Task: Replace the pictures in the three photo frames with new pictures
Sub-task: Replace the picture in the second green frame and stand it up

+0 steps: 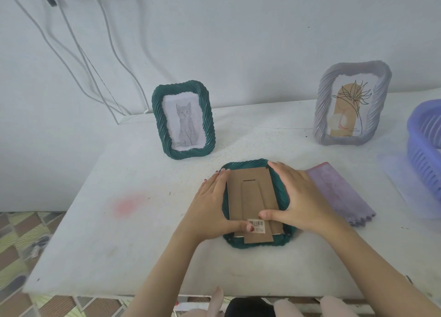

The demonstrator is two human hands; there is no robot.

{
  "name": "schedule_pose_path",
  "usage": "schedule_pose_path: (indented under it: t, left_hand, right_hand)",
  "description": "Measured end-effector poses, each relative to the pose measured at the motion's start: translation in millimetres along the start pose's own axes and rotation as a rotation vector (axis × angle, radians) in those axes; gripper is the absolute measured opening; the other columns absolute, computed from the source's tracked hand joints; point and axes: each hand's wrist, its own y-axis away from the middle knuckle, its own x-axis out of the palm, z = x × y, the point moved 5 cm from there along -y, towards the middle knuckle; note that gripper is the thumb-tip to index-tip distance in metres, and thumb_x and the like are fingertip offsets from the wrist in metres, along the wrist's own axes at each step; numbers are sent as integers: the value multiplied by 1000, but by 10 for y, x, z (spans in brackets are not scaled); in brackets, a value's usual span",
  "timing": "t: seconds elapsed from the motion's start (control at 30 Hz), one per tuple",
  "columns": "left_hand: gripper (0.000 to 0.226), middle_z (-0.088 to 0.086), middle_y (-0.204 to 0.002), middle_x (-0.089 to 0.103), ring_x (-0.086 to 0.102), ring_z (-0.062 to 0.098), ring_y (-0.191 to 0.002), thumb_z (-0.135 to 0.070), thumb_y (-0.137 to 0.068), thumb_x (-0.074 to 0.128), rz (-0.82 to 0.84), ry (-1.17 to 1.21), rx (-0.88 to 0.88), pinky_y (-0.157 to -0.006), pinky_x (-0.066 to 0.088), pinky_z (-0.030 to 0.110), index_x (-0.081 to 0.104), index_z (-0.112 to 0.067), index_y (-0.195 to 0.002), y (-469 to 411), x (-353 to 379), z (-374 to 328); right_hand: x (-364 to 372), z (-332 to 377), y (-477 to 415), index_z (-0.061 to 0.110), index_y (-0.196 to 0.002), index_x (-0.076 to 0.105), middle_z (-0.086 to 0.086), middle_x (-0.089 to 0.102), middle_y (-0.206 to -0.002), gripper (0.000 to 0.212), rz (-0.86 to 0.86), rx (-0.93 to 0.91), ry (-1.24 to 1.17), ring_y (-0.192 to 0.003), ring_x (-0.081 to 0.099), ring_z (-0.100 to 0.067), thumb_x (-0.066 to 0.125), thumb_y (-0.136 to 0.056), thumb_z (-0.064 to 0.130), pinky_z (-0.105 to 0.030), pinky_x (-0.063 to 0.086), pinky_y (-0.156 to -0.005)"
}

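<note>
A dark green frame (282, 241) lies face down at the middle of the white table, its brown cardboard back (253, 190) with a stand flap and barcode sticker facing up. My left hand (214, 203) lies flat along the frame's left side, thumb pressing the back near the sticker. My right hand (303, 202) covers the right side, fingers straight, thumb pressing the lower part of the back. A second green frame (183, 119) stands upright behind with a grey kitten picture. A pale lilac frame (352, 103) stands at the back right with a line-drawn plant picture.
A folded purple cloth (341, 192) lies just right of the face-down frame. A purple slatted basket (426, 149) sits at the table's right edge. White cables (78, 54) hang on the wall at the left. The table's front edge (143, 293) is near my body.
</note>
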Motion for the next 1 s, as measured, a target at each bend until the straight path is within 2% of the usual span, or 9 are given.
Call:
schedule_pose_path:
  t: [0.1, 0.2, 0.33, 0.4, 0.5, 0.57, 0.7, 1.0]
  left_hand:
    - [128, -8, -157, -5, -7, 5, -143, -73, -52, 70, 31, -54, -39, -113, -1, 23, 3, -24, -149, -23, -26, -1]
    - [132, -5, -156, -17, -18, 7, -141, -74, -51, 69, 89, -78, -65, -114, -5, 27, -1, -21, -149, -61, -29, -14]
    - [133, -4, -154, -22, -23, 7, -140, -74, -53, 69, 133, -80, -70, -112, -12, 27, -7, -21, -149, -82, -8, -4]
    - [133, -7, -155, -21, -20, 7, -141, -75, -51, 69, 137, -82, -79, -115, -7, 31, -7, -24, -149, -82, 1, 11]
    - [134, -10, -155, -17, -12, 11, -142, -76, -48, 70, 140, -103, -101, -116, 3, 38, -5, -27, -148, -93, -4, 22]
    - [134, -8, -155, -16, -12, 16, -142, -77, -48, 69, 152, -168, -101, -116, 1, 40, -6, -27, -148, -114, -11, 13]
    - [135, -5, -153, -15, -13, 19, -140, -80, -48, 65, 186, -244, -94, -115, -2, 40, -11, -28, -147, -150, -13, 7]
    - [144, 3, -148, -6, -7, 26, -137, -73, -44, 75, 261, -269, -161, -113, 2, 37, -11, -20, -147, -288, -51, -89]
  right_hand:
    - [-23, -7, -48, 31, -146, 12, 12, 16, -154, 118, 45, 28, 34, -137, 18, -15, 69, -52, 73, -35, 23, -111]
    - [-25, -5, -67, 30, -146, 16, 14, 13, -155, 118, 79, 32, 70, -137, 17, -13, 66, -51, 76, -35, 22, -111]
    - [-11, -26, -74, 31, -147, 14, 16, 10, -155, 124, 111, 35, 113, -137, 15, -13, 51, -43, 89, -35, 20, -111]
    - [-4, -32, -84, 32, -147, 12, 16, 8, -155, 125, 115, 32, 134, -137, 14, -12, 41, -41, 92, -34, 19, -111]
    - [3, -31, -96, 31, -148, 9, 14, 6, -154, 126, 144, 38, 146, -137, 12, -14, 38, -41, 91, -35, 18, -110]
    - [2, -22, -113, 31, -148, 7, 13, 5, -154, 126, 171, 38, 164, -136, 12, -17, 41, -42, 91, -37, 18, -110]
    - [0, -6, -146, 31, -148, 3, 10, 2, -153, 120, 226, 50, 192, -136, 11, -19, 59, -55, 81, -38, 18, -111]
    - [-9, 44, -214, 29, -148, 0, 6, 1, -150, 122, 304, 80, 246, -136, 10, -21, 64, -56, 76, -35, 16, -111]
